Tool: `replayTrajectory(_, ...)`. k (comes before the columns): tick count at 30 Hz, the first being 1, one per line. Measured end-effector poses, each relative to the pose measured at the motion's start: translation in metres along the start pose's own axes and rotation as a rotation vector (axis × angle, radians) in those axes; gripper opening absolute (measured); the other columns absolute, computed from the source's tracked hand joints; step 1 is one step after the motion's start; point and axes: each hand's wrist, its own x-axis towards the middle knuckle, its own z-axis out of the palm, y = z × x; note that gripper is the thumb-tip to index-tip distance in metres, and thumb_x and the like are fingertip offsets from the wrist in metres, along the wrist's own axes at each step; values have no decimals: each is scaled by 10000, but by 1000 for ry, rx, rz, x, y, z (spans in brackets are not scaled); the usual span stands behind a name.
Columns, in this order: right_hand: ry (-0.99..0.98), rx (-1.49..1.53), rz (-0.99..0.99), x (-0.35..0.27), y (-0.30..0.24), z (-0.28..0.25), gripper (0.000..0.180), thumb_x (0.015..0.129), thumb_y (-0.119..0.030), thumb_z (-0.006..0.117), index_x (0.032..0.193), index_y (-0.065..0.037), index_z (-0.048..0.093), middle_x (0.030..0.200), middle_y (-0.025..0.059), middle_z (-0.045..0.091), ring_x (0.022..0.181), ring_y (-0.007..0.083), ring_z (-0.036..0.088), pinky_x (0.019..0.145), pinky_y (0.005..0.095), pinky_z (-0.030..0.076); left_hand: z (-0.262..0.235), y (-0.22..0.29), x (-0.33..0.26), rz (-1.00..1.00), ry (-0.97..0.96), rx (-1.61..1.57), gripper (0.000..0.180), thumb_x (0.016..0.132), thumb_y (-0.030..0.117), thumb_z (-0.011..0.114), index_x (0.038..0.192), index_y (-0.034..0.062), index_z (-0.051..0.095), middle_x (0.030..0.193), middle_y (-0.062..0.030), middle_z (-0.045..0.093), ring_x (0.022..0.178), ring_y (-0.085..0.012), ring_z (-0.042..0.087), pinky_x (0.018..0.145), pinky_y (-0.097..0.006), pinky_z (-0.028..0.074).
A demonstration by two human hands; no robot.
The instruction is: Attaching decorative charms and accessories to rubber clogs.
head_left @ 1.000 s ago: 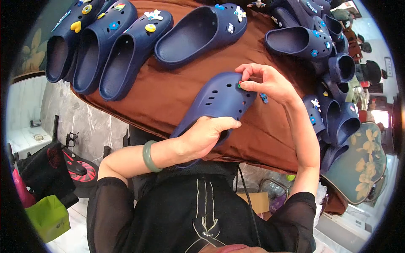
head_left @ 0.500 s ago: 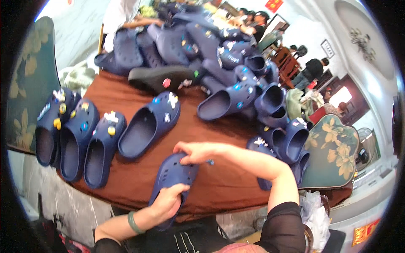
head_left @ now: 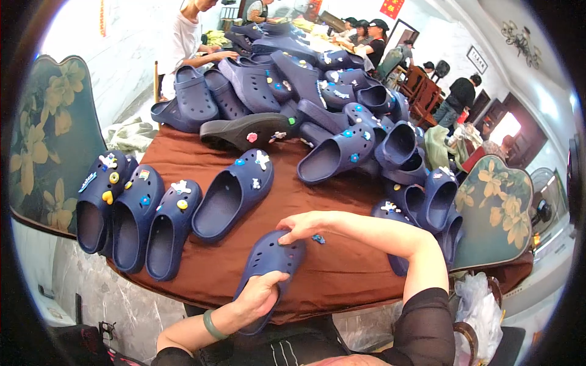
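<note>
A dark blue clog (head_left: 264, 256) lies tilted at the table's near edge, its toe pointing away from me and its holed upper bare of large charms. My left hand (head_left: 261, 296), below a green bangle, is closed round the side of its opening. At the toe, my right hand (head_left: 297, 227) grips the upper between thumb and fingers; whether a small piece is under them is hidden. A small blue charm (head_left: 318, 239) rests on the brown cloth just right of the toe. Further left lies a blue clog (head_left: 223, 204) with white and blue charms.
Several decorated clogs (head_left: 165, 244) stand in a row at the left. A large heap of clogs (head_left: 293, 85) covers the table's far side, with more clogs (head_left: 436, 201) at the right. Floral chair backs (head_left: 488, 210) flank the brown tablecloth (head_left: 342, 280). Other people (head_left: 189, 36) work beyond.
The whole view has shifted, so the scene sits further right and slightly lower. Both hands keep their hold on the same clog, with little visible movement.
</note>
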Motion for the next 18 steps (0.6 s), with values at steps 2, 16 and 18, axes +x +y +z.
replayTrajectory(2, 37, -67, -12, 1, -1, 2, 673, 837, -393, 630, 1369, -29, 436, 1326, 191, 515, 1173, 282, 532, 991, 384, 427, 8, 1, -9, 74, 64, 13, 218, 812, -6, 637, 1017, -67, 597, 1021, -88, 611, 950, -167, 571, 865, -316, 439)
replayTrajectory(16, 187, 85, -35, -10, -13, 40, 580, 861, -252, 636, 1311, 31, 405, 1205, 185, 561, 1136, 266, 530, 955, 372, 436, -4, -19, -26, -69, 98, 334, 151, 844, 90, 632, 969, 8, 612, 891, -14, 584, 822, -139, 537, 769, -298, 437)
replayTrajectory(18, 252, 8, -53, -4, -8, 41, 586, 808, -233, 663, 1282, 34, 443, 1170, 193, 579, 1108, 261, 548, 943, 366, 443, 0, -17, -26, -107, 147, 433, 172, 850, 152, 619, 939, 5, 614, 864, -5, 575, 784, -132, 518, 727, -315, 431)
